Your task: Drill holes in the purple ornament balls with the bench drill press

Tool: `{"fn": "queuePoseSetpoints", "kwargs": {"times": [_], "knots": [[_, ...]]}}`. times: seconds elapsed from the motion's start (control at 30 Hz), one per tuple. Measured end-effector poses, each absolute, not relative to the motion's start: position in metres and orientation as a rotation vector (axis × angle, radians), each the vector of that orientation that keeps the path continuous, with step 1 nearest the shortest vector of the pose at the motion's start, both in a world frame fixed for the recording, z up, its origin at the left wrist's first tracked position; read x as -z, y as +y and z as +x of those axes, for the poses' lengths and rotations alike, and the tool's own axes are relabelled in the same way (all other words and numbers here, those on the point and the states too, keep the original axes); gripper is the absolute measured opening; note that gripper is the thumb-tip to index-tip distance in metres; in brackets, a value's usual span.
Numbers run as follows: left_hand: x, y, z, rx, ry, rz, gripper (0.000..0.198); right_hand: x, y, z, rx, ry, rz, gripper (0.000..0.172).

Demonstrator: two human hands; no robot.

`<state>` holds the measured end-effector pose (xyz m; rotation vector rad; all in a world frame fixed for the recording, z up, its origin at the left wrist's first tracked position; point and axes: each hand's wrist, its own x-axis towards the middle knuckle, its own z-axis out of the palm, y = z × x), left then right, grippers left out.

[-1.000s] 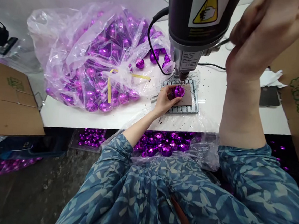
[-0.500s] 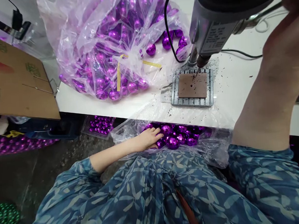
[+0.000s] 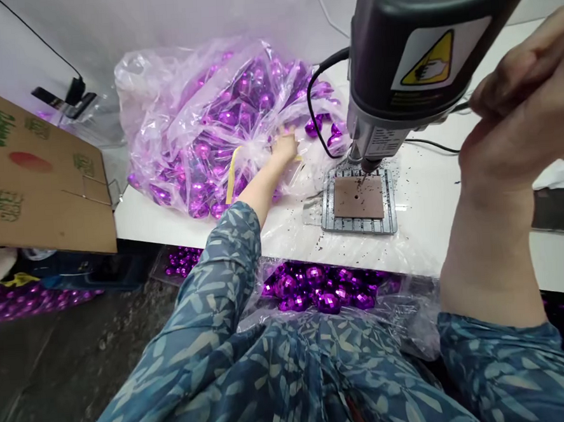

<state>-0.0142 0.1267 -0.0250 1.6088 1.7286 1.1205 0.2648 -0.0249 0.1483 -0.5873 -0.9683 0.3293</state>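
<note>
My left hand (image 3: 285, 144) reaches into the mouth of a clear plastic bag (image 3: 146, 111) full of shiny purple faceted balls (image 3: 228, 117). Its fingers are blurred and partly hidden, so whether they hold a ball cannot be made out. At the right, my right hand (image 3: 518, 94) is closed round the lever of a bench drill press (image 3: 392, 58). Below the chuck (image 3: 371, 165), a brown square block (image 3: 357, 197) with a small hole lies on the slotted metal base (image 3: 390, 220). No ball sits on the block.
More purple balls (image 3: 328, 300) lie in an open plastic bag at the table's front edge, by my lap. Dark shavings are scattered round the drill base. A cardboard box (image 3: 62, 211) stands at left; a black cable (image 3: 310, 101) loops beside the drill.
My left hand has left the balls at my lap and moved up and forward to the large bag. My right hand stays on the lever. The view has tilted up.
</note>
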Motion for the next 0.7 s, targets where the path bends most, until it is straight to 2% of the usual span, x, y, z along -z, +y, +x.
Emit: {"fn": "queuePoseSetpoints", "kwargs": {"times": [0.13, 0.3, 0.5, 0.6, 0.7], "knots": [[0.021, 0.127, -0.016, -1.148, 1.685, 1.58, 0.028, -0.152, -0.025, 0.255, -0.278, -0.976, -0.57, 0.074], [0.012, 0.078, -0.015, -1.076, 1.314, 1.215, 0.023, -0.15, -0.022, 0.255, -0.236, -1.001, -0.496, 0.072], [0.006, -0.001, -0.011, -0.976, 1.043, 1.119, 0.051, -0.15, -0.026, 0.254, -0.231, -0.951, -0.642, 0.074], [0.008, -0.028, 0.0, -0.961, 0.99, 1.092, 0.053, -0.15, -0.025, 0.254, -0.225, -0.95, -0.622, 0.072], [0.017, -0.042, 0.015, -1.001, 0.981, 1.129, 0.052, -0.149, -0.021, 0.255, -0.264, -0.983, -0.51, 0.062]]}}
